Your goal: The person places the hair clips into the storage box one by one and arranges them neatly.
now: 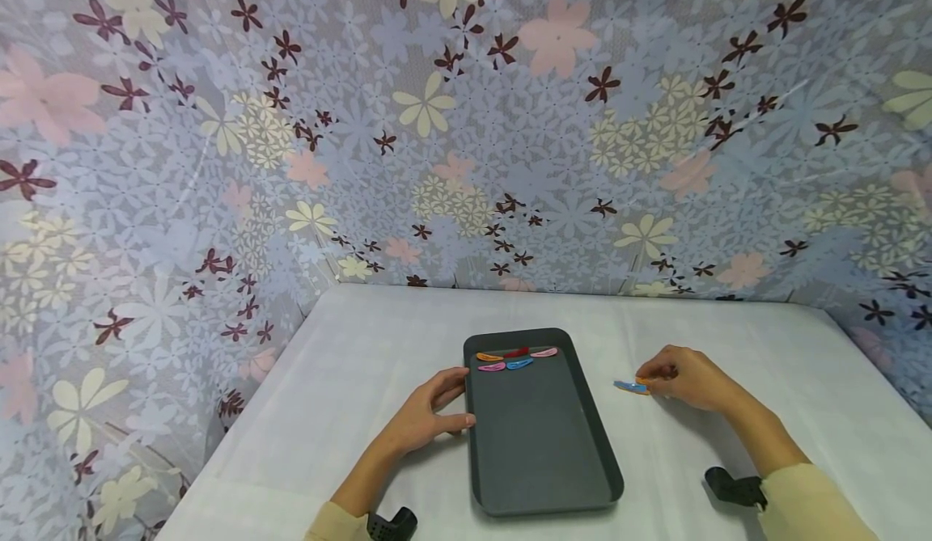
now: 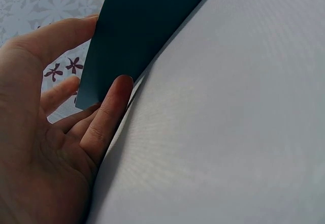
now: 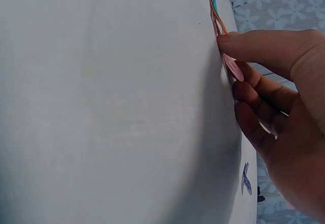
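Left of a dark grey tray [image 1: 542,444], my left hand [image 1: 428,414] rests with its fingers spread along the long side. In the left wrist view, fingertips touch the outer wall of the tray [image 2: 122,41]. To the tray's right, the curled thumb and fingers of my right hand [image 1: 684,377] pinch an orange hair clip [image 1: 641,380] low over the table. A blue hair clip [image 1: 628,386] lies right at these fingertips. The right wrist view has a pink hair clip [image 3: 233,69] below the thumb, between it and the other fingers.
At the tray's far end lie two rows of hair clips: orange [image 1: 489,357], red [image 1: 516,352] and light pink [image 1: 544,352] behind, pink [image 1: 491,367] and blue [image 1: 519,364] in front. A white cloth [image 1: 364,339] covers the table. Flowered fabric [image 1: 466,161] hangs behind.
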The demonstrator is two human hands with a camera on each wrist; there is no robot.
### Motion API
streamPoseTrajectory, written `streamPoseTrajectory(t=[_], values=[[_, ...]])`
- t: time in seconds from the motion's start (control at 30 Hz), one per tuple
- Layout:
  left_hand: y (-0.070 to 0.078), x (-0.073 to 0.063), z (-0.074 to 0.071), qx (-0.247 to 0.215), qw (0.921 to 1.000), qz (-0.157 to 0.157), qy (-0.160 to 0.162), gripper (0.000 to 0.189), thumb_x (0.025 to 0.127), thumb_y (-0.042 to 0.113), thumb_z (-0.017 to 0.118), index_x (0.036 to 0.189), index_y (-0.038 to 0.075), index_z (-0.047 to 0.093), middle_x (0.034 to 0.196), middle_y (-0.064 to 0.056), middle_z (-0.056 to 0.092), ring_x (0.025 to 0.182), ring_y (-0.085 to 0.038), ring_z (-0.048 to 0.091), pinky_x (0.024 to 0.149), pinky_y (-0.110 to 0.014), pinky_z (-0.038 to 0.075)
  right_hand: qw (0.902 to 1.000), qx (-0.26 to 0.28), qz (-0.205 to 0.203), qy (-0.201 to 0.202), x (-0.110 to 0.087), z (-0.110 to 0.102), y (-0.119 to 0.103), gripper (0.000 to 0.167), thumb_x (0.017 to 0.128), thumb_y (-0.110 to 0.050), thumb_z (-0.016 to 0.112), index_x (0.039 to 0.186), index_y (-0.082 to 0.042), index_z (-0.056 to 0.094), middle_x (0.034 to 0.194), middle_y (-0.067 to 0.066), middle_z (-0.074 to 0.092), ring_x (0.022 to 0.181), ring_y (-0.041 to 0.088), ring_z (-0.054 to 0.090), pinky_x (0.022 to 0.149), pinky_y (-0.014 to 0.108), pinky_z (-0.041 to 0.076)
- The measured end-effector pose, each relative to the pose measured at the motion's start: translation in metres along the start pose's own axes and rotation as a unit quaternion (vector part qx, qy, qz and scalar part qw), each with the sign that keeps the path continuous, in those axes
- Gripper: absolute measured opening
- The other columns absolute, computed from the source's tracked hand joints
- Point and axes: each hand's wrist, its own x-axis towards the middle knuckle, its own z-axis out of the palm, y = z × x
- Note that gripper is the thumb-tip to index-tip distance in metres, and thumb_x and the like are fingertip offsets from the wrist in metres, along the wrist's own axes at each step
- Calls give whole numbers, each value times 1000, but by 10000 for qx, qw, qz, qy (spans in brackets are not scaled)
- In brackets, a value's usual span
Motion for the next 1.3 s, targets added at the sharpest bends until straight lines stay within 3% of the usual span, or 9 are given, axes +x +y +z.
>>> streamPoseTrajectory(t=[0.4,0.5,0.63,0.93,1.3], values=[[1,0,1,-40,10000,-36,-17,74,82,25,74,145,18,35,150,-5,40,137,-19,41,110,-48,34,9999,-42,117,-3,-4,-2,5,18,83,-24,71,100,-20,71,90,-1,61,72,8,43,58,22,38],[1,0,2,-30,10000,-43,-20,74,82,27,74,145,18,35,150,-4,40,137,-19,41,111,-48,34,10000,58,23,-2,-8,-4,7,20,83,-27,72,102,-20,71,95,-1,64,73,6,46,60,21,40],[-1,0,1,46,10000,-27,13,75,82,29,74,145,19,35,150,-3,40,137,-18,42,111,-48,33,9996,218,-185,-13,-11,-7,10,22,82,-21,73,103,-19,70,98,1,65,74,3,49,61,20,43],[-1,0,1,36,10000,-13,-8,73,82,26,74,144,19,35,150,-4,40,137,-18,41,110,-47,36,9985,-7,-464,273,-13,-6,15,15,81,-17,74,95,-20,74,91,-3,68,77,0,58,66,19,48],[2,-1,0,-1,10000,-20,-14,76,81,29,75,145,18,35,150,-4,39,137,-17,41,110,-46,35,9993,-110,-140,317,-16,-8,21,13,81,-17,73,93,-22,75,89,-4,66,73,-2,56,61,19,48]])
